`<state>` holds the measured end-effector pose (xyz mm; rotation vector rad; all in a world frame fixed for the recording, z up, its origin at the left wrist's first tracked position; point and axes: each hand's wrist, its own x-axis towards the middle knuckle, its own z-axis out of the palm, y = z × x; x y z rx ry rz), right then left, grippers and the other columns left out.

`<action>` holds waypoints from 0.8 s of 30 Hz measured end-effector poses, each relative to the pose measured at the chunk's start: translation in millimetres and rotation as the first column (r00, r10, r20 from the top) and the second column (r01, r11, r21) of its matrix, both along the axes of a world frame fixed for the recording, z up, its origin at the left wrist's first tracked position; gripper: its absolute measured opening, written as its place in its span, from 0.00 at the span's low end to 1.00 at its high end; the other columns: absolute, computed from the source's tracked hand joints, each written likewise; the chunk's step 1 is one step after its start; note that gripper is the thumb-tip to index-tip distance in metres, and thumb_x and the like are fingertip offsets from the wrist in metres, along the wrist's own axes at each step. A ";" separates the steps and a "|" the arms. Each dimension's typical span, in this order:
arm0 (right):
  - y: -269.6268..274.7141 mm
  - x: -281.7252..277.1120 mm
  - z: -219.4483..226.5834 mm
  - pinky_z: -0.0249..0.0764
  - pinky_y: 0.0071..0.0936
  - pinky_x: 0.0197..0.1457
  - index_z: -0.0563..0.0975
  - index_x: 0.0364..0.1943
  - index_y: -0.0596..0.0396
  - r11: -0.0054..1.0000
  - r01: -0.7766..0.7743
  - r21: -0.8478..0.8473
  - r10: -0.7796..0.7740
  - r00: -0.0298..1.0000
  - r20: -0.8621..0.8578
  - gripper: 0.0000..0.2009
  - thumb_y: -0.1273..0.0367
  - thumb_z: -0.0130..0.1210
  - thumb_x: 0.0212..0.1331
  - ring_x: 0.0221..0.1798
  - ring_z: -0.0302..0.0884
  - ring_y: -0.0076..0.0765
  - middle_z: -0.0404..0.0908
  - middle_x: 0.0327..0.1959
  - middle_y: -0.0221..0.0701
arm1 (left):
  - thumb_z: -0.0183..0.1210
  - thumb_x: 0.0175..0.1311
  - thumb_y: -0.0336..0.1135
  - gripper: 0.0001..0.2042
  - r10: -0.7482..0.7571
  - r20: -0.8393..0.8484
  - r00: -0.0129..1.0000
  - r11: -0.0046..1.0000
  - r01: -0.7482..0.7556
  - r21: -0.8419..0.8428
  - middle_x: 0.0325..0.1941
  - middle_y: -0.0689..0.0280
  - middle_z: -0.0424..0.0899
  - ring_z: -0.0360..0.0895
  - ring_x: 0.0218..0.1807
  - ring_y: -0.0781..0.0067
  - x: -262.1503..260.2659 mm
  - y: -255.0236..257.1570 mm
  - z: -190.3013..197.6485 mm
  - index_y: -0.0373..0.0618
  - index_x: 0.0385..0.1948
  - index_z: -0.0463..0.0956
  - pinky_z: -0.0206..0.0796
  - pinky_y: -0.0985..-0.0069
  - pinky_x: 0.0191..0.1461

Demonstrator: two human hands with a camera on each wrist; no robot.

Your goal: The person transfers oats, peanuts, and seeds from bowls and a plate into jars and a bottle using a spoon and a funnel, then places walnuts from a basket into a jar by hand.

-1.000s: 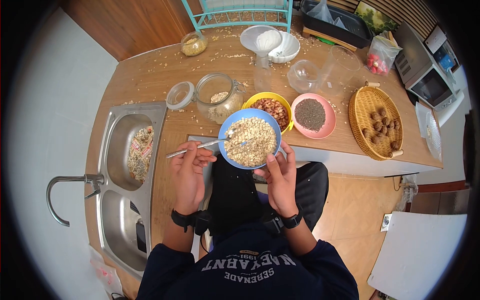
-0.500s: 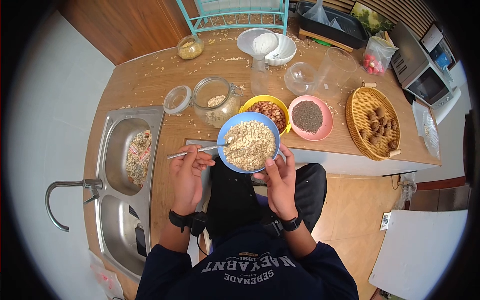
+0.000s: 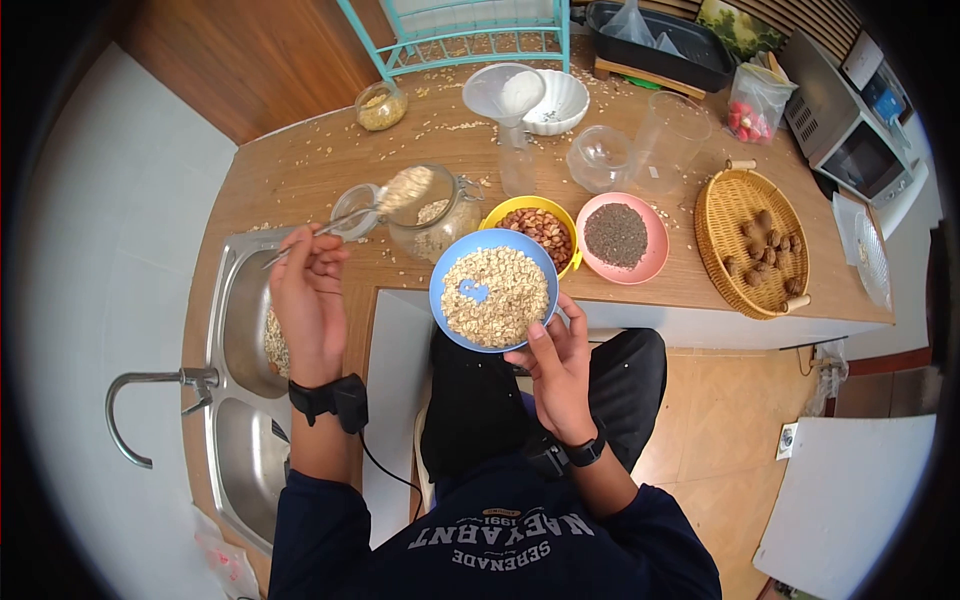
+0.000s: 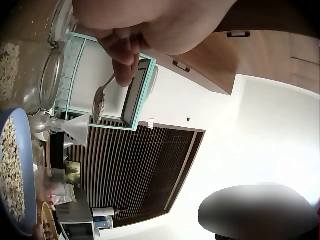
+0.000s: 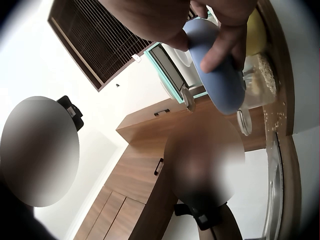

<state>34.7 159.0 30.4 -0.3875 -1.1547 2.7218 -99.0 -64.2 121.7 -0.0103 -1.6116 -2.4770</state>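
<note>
My left hand (image 3: 312,310) pinches the handle of a metal spoon (image 3: 345,218), whose bowl is heaped with oat flakes (image 3: 407,187) above the open glass jar (image 3: 432,228). My right hand (image 3: 560,375) grips the rim of a blue bowl (image 3: 493,346) full of oats, with a small patch of its blue bottom showing. In the left wrist view the loaded spoon (image 4: 99,104) hangs from the fingers of my left hand (image 4: 145,30). The right wrist view shows the blue bowl (image 5: 217,70) from below, with fingers of my right hand (image 5: 227,30) against it.
Behind the blue bowl stand a yellow bowl of nuts (image 3: 537,225) and a pink bowl of dark seeds (image 3: 620,238). A wicker basket (image 3: 722,245) lies at the right. A funnel on a bottle (image 3: 515,165) stands farther back, and a double sink (image 3: 250,450) is at the left.
My left hand has moved left and away from the blue bowl, lifting the spoon out with oats on it. The blue bowl has shifted slightly, still in my right hand.
</note>
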 end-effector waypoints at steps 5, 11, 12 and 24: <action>9.1 6.3 0.7 0.86 0.26 0.47 0.54 0.70 0.52 1.000 0.009 0.000 -0.009 1.000 -0.009 0.28 0.75 0.52 0.70 0.54 0.78 0.28 0.73 0.52 0.35 | 0.54 0.75 0.34 0.10 0.075 -0.082 0.994 0.980 -0.089 -0.181 0.35 0.57 0.86 0.82 0.34 0.71 -18.5 4.5 -14.4 0.35 0.45 0.75 0.72 0.79 0.42; 15.3 11.1 -2.1 0.86 0.26 0.47 0.55 0.70 0.53 1.000 0.016 0.019 -0.016 1.000 -0.008 0.27 0.76 0.51 0.70 0.54 0.78 0.28 0.73 0.52 0.34 | 0.51 0.76 0.33 0.11 0.039 -0.368 0.929 0.688 -0.291 -0.664 0.38 0.53 0.87 0.85 0.39 0.70 6.9 27.8 -6.0 0.32 0.49 0.74 0.73 0.78 0.42; 15.5 11.4 -4.1 0.86 0.26 0.47 0.55 0.70 0.53 1.000 0.015 0.020 -0.015 1.000 -0.012 0.27 0.76 0.52 0.70 0.54 0.78 0.28 0.73 0.52 0.35 | 0.51 0.76 0.32 0.11 0.026 -0.487 0.873 0.630 -0.393 -0.670 0.39 0.53 0.87 0.85 0.39 0.69 13.9 27.4 1.8 0.32 0.49 0.74 0.73 0.77 0.42; 16.7 14.9 -5.8 0.86 0.25 0.46 0.56 0.69 0.53 0.999 0.006 0.036 -0.006 1.000 0.000 0.27 0.75 0.52 0.70 0.53 0.78 0.28 0.73 0.52 0.35 | 0.50 0.75 0.28 0.10 -0.252 -0.258 0.933 0.761 0.026 -0.648 0.38 0.51 0.88 0.85 0.39 0.67 99.6 39.9 -37.1 0.33 0.51 0.73 0.74 0.75 0.42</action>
